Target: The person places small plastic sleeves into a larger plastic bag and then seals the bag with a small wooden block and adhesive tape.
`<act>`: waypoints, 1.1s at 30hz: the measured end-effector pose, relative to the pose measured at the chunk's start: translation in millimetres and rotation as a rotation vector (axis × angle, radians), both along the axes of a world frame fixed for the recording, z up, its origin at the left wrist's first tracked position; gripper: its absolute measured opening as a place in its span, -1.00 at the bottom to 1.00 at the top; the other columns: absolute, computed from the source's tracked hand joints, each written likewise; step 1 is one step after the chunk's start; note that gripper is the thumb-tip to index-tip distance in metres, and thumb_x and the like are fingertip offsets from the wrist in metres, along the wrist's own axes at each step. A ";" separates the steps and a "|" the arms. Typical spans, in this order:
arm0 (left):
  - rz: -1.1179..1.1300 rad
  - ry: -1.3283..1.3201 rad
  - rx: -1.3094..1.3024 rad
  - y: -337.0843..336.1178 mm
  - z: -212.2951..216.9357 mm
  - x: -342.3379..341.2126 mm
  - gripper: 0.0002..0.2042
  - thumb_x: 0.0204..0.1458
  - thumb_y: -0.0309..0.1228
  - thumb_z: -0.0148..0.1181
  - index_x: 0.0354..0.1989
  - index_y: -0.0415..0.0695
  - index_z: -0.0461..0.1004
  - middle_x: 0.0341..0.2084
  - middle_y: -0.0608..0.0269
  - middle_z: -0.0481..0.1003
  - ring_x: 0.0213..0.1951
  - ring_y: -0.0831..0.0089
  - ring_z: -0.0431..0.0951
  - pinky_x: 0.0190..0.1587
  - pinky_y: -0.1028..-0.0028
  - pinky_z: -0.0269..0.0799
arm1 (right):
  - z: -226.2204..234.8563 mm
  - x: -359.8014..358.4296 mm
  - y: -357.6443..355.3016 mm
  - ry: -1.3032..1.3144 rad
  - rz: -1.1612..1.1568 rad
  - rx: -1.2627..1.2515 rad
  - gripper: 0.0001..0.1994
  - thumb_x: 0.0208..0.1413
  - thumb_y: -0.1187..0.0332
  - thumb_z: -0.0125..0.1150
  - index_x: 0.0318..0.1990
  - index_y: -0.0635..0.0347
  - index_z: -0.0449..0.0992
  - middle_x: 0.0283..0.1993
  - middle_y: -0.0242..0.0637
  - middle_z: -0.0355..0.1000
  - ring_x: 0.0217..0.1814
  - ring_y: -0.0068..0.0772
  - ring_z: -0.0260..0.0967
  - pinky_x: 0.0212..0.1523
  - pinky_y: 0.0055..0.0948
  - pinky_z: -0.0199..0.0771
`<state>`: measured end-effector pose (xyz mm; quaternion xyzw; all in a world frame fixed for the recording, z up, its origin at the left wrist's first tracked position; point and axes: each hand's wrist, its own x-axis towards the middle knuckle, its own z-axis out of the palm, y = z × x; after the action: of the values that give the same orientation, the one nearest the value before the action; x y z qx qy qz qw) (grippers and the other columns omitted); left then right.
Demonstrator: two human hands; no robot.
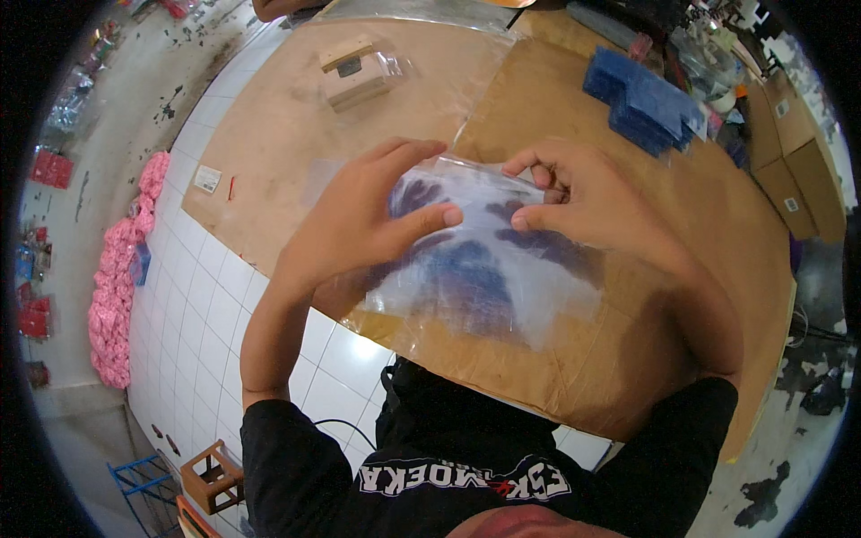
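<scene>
- The white-tiled desk [193, 296] carries a large sheet of brown cardboard [717, 233], which covers most of it.
- A clear plastic bag with a dark blue piece inside [484, 260] lies near the front edge of the cardboard, under both hands.
- The left hand [368, 220] grips the bag's left side, thumb across the top film and fingers curled along its upper edge.
- The right hand [583, 202] pinches the bag's upper right edge between thumb and fingertips.
- A stack of blue squares [641, 99] sits far right on the cardboard.
- A small pale wooden block [357, 72] stands at the far side.
</scene>
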<state>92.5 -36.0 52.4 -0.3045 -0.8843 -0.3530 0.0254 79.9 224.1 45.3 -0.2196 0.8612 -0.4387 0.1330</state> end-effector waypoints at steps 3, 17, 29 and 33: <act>-0.125 -0.277 0.194 8.1 6.0 -24.2 -0.48 0.00 -0.36 0.26 0.14 -0.27 0.29 -0.10 0.00 0.50 -0.08 0.29 0.52 0.02 0.38 0.39 | 5.5 -4.1 4.1 0.048 -0.027 -0.096 -0.50 -0.26 0.36 0.49 -0.08 0.27 0.48 -0.40 -0.31 0.38 -0.42 -0.53 0.33 -0.37 -0.52 0.38; -0.152 -0.674 0.697 36.7 -21.8 -44.8 -0.57 0.06 -0.54 0.18 0.12 -0.32 0.28 -0.30 -0.09 0.57 -0.26 0.38 0.61 -0.17 0.45 0.55 | -3.2 -19.0 7.8 -0.114 -0.162 -0.427 -0.76 0.00 0.48 0.32 -0.19 0.38 0.46 -0.40 -0.37 0.47 -0.40 -0.68 0.39 -0.38 -0.68 0.41; 0.023 -0.529 0.799 32.7 -27.8 -43.6 -0.85 0.11 -0.52 0.13 -0.20 -0.33 0.43 -0.43 0.07 0.56 -0.41 0.42 0.61 -0.32 0.54 0.55 | -11.0 -17.5 0.9 0.095 -0.228 -0.380 -0.88 0.00 0.51 0.29 -0.30 0.34 0.52 -0.44 -0.39 0.50 -0.43 -0.69 0.39 -0.43 -0.65 0.39; -0.027 -0.447 0.751 33.6 -29.2 -41.7 -0.89 0.10 -0.54 0.13 -0.25 -0.32 0.43 -0.41 0.13 0.54 -0.40 0.45 0.60 -0.30 0.54 0.54 | -11.7 -15.2 -0.8 0.130 -0.246 -0.359 -0.90 0.01 0.51 0.27 -0.32 0.33 0.52 -0.46 -0.40 0.49 -0.46 -0.69 0.39 -0.46 -0.66 0.37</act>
<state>50.8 -2.4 23.2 -0.2016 -0.6743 -0.7076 -0.0621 64.7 223.3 33.6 -0.1608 0.7963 -0.5829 -0.0187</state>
